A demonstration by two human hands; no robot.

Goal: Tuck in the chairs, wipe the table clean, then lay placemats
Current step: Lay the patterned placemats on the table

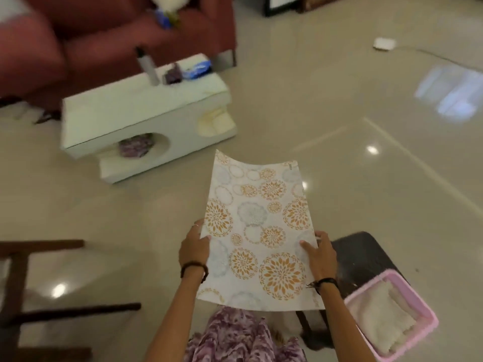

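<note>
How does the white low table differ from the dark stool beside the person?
The low table is white and long; the stool is dark and small. The table carries a bottle and packets; the stool carries a pink basket overhanging its edge. The table stands far from the placemat, the stool just right of it. Both stand on the tiled floor.

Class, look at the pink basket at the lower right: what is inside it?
The pink basket holds a folded pale cloth. Anything beneath the cloth is covered, so it cannot be seen.
</note>
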